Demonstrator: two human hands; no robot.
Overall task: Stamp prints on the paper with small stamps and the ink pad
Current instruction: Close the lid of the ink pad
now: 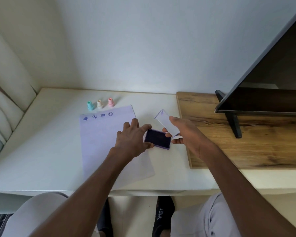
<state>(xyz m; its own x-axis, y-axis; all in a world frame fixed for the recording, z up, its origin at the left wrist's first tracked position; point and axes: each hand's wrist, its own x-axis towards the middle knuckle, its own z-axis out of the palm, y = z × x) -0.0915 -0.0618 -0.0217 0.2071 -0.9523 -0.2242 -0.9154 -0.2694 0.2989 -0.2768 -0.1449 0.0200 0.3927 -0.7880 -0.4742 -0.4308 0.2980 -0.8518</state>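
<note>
Standing in a row well beyond the left hand (133, 140), a teal stamp (90, 105), a cream stamp (100, 104) and a pink stamp (111, 102) sit upright on the white desk (41, 151), just past the far edge of the paper (106, 134). That sheet lies under the left hand and carries four purple prints (98, 115) along its far edge: two hearts and two smiley faces. The left hand grips the ink pad (158, 138) by its left end, thumb near and fingers far, the dark pad face uncovered. Just right of it, the right hand (186, 134) holds the pad's pale lid (167, 122), tilted up. Further right lie a wooden board (246, 146) and a dark screen (272, 79).
</note>
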